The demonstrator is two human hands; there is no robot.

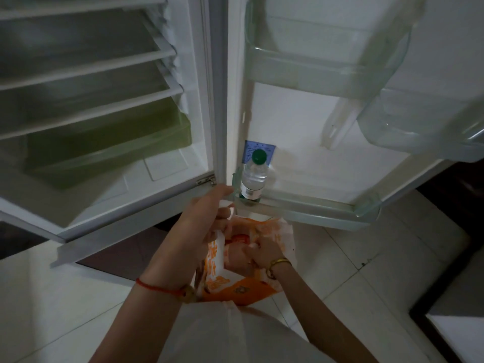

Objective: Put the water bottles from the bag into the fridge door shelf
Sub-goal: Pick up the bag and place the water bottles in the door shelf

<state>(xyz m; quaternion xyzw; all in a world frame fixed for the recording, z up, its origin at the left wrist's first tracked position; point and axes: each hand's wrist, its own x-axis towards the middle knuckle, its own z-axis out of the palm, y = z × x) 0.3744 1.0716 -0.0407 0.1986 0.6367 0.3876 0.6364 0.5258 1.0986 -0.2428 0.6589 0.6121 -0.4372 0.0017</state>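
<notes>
Your arms are bare. A thin red string bracelet (pixel 157 287) circles your left wrist at seven o'clock; gold bangles (pixel 278 265) ring your right wrist at five o'clock.

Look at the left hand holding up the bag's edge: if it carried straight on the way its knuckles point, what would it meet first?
Most likely the front rim of the bottom door shelf, beside the water bottle. The left hand already sits close to that rim, though depth is hard to judge from one view.

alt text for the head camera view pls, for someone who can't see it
A person's left hand holds open an orange and white bag while the right hand reaches inside. One green-capped water bottle stands upright in the open fridge's bottom door shelf.
</notes>
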